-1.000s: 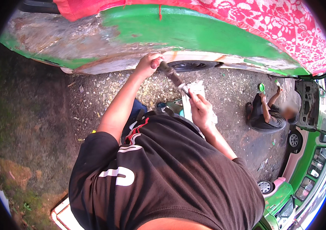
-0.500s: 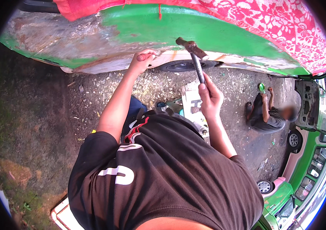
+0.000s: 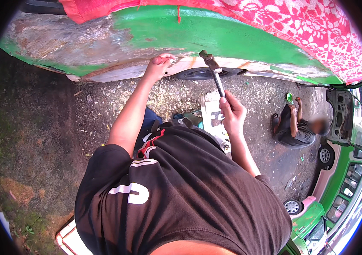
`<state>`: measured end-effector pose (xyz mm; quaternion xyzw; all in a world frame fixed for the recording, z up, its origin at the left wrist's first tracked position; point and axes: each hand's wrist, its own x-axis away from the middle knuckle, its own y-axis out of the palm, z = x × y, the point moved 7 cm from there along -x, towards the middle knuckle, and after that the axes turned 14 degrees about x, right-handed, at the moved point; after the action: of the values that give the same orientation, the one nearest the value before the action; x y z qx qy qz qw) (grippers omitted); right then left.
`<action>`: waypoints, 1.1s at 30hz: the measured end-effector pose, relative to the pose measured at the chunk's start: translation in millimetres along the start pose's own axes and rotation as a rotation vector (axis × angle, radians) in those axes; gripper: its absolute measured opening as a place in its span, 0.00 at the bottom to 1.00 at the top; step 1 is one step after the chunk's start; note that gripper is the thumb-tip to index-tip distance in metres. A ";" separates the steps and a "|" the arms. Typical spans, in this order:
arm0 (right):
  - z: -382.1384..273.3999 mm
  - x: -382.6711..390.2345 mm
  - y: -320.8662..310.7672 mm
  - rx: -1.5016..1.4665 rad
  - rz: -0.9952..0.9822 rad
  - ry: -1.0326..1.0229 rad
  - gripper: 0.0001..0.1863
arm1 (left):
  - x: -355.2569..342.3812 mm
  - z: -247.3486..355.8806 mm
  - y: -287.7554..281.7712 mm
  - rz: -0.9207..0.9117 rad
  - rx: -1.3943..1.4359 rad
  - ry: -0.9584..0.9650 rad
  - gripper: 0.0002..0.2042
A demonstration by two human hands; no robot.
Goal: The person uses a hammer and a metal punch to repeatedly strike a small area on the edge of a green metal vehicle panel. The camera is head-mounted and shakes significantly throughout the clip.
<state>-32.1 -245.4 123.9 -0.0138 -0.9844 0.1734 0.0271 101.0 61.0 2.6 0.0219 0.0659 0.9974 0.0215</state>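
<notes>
Looking down past your dark shirt, you face the side of a green and white car (image 3: pixel 181 32), its paint worn to bare, rusty patches toward the left. Your left hand (image 3: pixel 157 71) is up at the car's lower edge, fingers curled around a red-handled tool (image 3: pixel 157 60); the butt of the handle shows above your fist, but its working tip is too small to make out. Your right hand (image 3: pixel 234 114) grips a hammer (image 3: pixel 218 80) low on its handle, fingers wrapped and thumb along the shaft. The hammer's head stands up and away from you, to the right of the red handle and apart from it, in front of the wheel (image 3: pixel 202 74).

It looks like a tap-and-chip job. To do it well, hold the red handle steady at a shallow slant, keep your left knuckles below its butt, and bring the hammer face squarely onto the end with short, light blows, so the metal beneath isn't dented.

A patterned red cloth (image 3: pixel 300 29) covers the car's upper part. Well off to your right, a co-worker (image 3: pixel 296 135) squats with a green cup (image 3: pixel 289 97); keep your swing small.
</notes>
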 end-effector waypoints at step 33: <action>34.4 -6.7 23.0 -0.164 -0.222 0.127 0.22 | 41.2 9.9 -3.8 0.003 -0.093 0.190 0.07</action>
<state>-27.0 -235.8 83.4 0.0820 -0.9870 0.0874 0.1072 60.5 67.9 13.5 -0.0735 0.0213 0.9970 0.0145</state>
